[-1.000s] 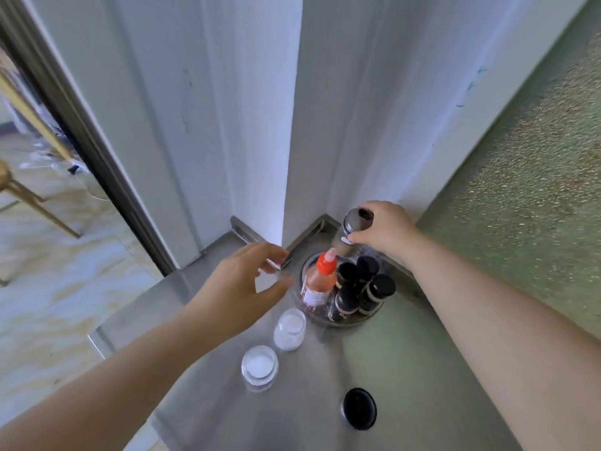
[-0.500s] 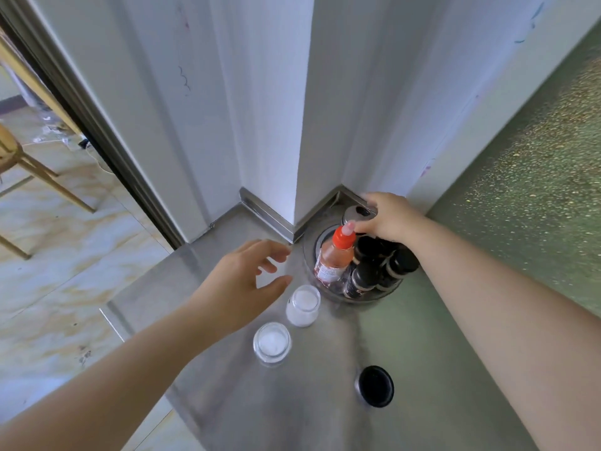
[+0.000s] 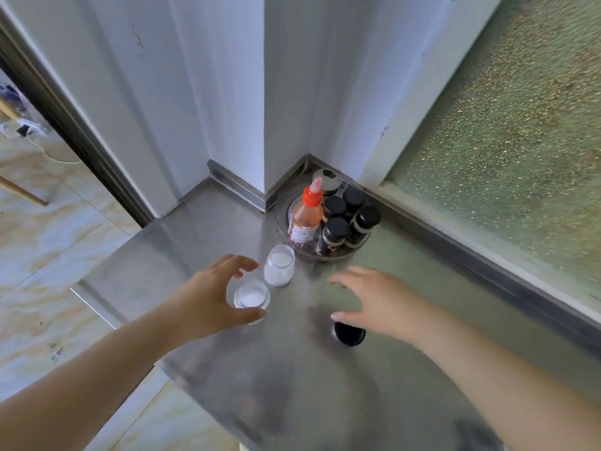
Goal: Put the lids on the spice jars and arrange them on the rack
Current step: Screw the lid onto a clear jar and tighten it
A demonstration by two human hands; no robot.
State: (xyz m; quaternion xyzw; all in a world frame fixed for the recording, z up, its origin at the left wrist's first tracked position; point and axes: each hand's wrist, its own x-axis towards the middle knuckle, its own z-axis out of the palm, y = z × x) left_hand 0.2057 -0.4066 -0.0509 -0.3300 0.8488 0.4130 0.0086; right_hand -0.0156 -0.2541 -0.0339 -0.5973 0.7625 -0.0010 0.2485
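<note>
Two open glass jars of white powder stand on the steel counter: a near jar and a far jar. My left hand curves around the near jar, thumb at its front and fingers spread behind it, not closed. A black lid lies flat to the right. My right hand hovers just above it, fingers apart and empty. In the corner the round clear rack holds several black-lidded jars, a silver-lidded jar and an orange-capped bottle.
The counter edge drops to a tiled floor on the left. A white wall corner juts in behind the rack. A frosted window with a raised sill runs along the right.
My right hand let go of the silver-lidded jar on the rack and drew back over the black lid. My left hand dropped down around the near open jar.
</note>
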